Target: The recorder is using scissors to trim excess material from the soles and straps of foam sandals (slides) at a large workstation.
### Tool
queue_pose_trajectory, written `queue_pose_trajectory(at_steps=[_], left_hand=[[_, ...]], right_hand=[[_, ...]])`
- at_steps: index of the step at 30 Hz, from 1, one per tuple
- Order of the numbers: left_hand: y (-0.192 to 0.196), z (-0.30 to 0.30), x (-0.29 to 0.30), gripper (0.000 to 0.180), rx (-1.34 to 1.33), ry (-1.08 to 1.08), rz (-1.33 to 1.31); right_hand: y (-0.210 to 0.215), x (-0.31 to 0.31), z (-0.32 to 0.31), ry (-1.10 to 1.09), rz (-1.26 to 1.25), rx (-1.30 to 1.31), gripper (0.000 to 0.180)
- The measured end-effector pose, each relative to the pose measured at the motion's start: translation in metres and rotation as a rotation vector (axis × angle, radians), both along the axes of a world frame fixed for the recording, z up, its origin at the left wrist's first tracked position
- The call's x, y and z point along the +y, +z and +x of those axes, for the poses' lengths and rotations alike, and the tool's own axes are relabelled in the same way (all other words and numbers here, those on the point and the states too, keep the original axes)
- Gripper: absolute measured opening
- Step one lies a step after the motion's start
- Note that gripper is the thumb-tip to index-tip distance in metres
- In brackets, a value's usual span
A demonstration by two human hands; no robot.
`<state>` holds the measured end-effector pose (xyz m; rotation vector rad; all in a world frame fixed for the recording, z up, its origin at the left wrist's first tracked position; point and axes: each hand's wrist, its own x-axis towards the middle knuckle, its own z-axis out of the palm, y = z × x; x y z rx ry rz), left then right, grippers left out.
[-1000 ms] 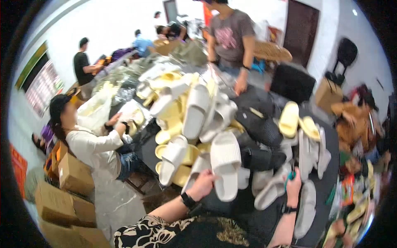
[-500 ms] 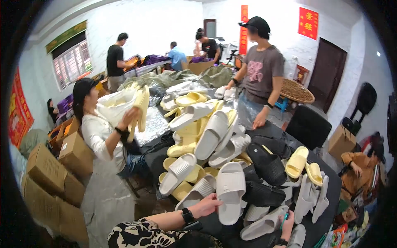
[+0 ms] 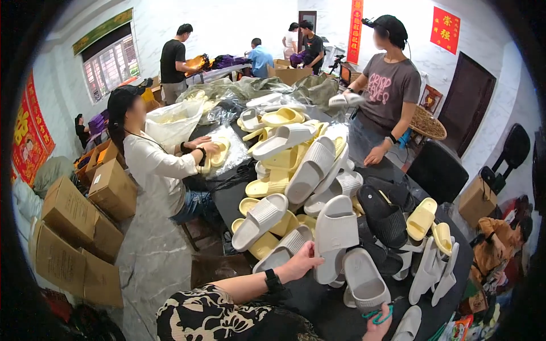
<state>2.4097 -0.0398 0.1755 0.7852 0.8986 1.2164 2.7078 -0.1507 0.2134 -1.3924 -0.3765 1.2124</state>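
My left hand (image 3: 303, 262) comes in from the lower edge, wearing a dark watch. Its fingers and thumb pinch the side of a grey slide slipper (image 3: 336, 223), held upright over the black table. At the lower right, my right hand (image 3: 378, 325) is closed round teal-handled scissors (image 3: 373, 314); their blades are hidden. Just above those fingers, a second grey slipper (image 3: 364, 278) stands tilted, its lower end against the scissors and hand; I cannot tell whether the hand grips it too. Beyond my hands rises a heap of grey and yellow slippers (image 3: 281, 150), with black slippers (image 3: 382, 213) beside it.
Across the table's left side, a person (image 3: 156, 159) rests hands on yellow slippers (image 3: 219, 150). At the far right, another person (image 3: 389, 79) holds grey slippers (image 3: 347, 100). Cardboard boxes (image 3: 68, 210) stack at left; a black chair (image 3: 438, 172) stands at right.
The view has shifted. My right hand has moved lower, and the grey slipper near it now stands more upright. The left person has lowered the yellow slippers; the right person has lifted grey ones.
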Motion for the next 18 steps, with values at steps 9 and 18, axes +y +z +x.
queue_pose_trajectory(at_steps=[9, 18], left_hand=[[0.002, 0.005, -0.003, 0.05, 0.228, -0.063, 0.124], [0.006, 0.004, -0.006, 0.054, 0.513, -0.291, 0.279]], right_hand=[[-0.118, -0.004, 0.005, -0.08, 0.035, 0.247, 0.023], [-0.113, -0.005, -0.019, -0.02, 0.0, 0.365, 0.027]])
